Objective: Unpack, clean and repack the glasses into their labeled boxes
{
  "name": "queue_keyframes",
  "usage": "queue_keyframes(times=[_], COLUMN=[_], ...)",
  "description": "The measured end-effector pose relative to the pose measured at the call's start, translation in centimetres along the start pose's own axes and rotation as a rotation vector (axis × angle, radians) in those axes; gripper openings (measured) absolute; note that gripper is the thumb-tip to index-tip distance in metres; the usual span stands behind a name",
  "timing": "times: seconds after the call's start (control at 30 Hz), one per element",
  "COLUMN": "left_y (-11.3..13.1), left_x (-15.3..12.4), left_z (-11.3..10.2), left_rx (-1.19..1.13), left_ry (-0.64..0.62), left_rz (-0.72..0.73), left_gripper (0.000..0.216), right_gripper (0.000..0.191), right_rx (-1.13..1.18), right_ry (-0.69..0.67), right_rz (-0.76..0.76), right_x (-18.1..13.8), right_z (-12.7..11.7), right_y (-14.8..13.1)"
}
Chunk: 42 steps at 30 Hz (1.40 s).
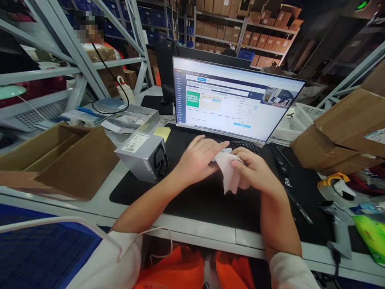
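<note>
My left hand (pixel 198 158) and my right hand (pixel 254 168) meet above the black desk mat (pixel 192 204), in front of the keyboard (pixel 245 147). Between them is a white cloth (pixel 227 173) with a zigzag edge, its lower part hanging down. My right thumb presses on the cloth and the fingers curl behind it. The left fingers close on its other side, with the index finger stretched along the top. Whether something lies inside the cloth is hidden. Left of my left hand stands a silver-grey box (pixel 144 158) with a white label on top.
A lit monitor (pixel 234 100) stands behind the keyboard. At left are an open cardboard box (pixel 75 160) and a grey tray (pixel 132 120). Right of my hands lie a mouse (pixel 280 165), a pen (pixel 300 208), a barcode scanner (pixel 341 224) and stacked cardboard boxes (pixel 325 148). A person stands beyond the frame.
</note>
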<state>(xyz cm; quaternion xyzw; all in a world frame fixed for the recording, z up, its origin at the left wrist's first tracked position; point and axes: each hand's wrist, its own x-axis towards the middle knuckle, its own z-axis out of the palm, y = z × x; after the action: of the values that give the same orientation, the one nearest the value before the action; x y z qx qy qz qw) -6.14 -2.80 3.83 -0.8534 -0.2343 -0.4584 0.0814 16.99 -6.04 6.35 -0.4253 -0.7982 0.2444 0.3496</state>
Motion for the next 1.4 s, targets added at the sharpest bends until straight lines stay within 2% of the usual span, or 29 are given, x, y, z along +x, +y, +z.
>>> queue_keyframes(times=[0.07, 0.13, 0.2, 0.3, 0.37, 0.53, 0.6, 0.7, 0.83, 1.0, 1.07, 1.13, 1.27, 1.4], left_y=[-0.4, -0.5, -0.1, 0.8, 1.1, 0.1, 0.0, 0.7, 1.5, 0.5, 0.5, 1.0, 2.0, 1.8], left_x=[0.2, 0.3, 0.4, 0.4, 0.4, 0.4, 0.4, 0.5, 0.6, 0.4, 0.3, 0.4, 0.4, 0.3], left_z=[-0.7, -1.1, -1.0, -0.4, -0.3, -1.9, -2.5, -2.4, -1.8, -3.0, -3.2, -2.8, -1.4, -0.7], left_rx=[-0.015, -0.035, -0.053, -0.091, -0.123, -0.138, -0.136, -0.108, -0.090, -0.150, -0.146, -0.112, -0.055, -0.118], left_ry=[0.036, 0.066, 0.082, 0.064, 0.038, 0.052, 0.087, 0.088, -0.010, 0.025, 0.057, 0.051, -0.019, -0.024], left_rz=[-0.071, -0.094, -0.055, 0.058, 0.087, -0.032, -0.063, -0.048, 0.060, -0.023, -0.057, -0.053, 0.044, 0.008], left_gripper=[0.029, 0.023, 0.021, 0.019, 0.017, 0.018, 0.022, 0.017, 0.005, 0.019, 0.020, 0.016, 0.010, 0.010], right_gripper=[0.028, 0.028, 0.026, 0.020, 0.018, 0.025, 0.024, 0.024, 0.027, 0.027, 0.027, 0.028, 0.034, 0.039], right_rx=[0.072, 0.091, 0.071, -0.043, -0.089, 0.130, 0.173, 0.205, 0.110, 0.219, 0.257, 0.227, -0.004, 0.041], right_ry=[-0.065, -0.091, -0.045, 0.103, 0.139, -0.043, -0.046, 0.016, 0.053, -0.132, -0.143, -0.117, -0.017, -0.124], right_rz=[-0.035, -0.029, -0.017, -0.021, -0.036, -0.057, -0.059, -0.034, 0.049, -0.034, -0.049, -0.046, -0.050, -0.047], right_x=[0.0, 0.1, 0.0, 0.0, 0.0, -0.3, -0.4, -0.4, -0.3, -0.3, -0.4, -0.3, 0.0, 0.1], right_z=[-1.2, -1.4, -0.5, 1.9, 2.5, -0.4, -1.0, 0.2, 2.2, -0.3, -1.0, -0.7, 1.1, 0.2], right_y=[0.8, 1.1, 0.4, -1.4, -2.0, -0.1, 0.3, -0.9, -2.5, -0.6, -0.2, -0.4, -1.6, -0.8])
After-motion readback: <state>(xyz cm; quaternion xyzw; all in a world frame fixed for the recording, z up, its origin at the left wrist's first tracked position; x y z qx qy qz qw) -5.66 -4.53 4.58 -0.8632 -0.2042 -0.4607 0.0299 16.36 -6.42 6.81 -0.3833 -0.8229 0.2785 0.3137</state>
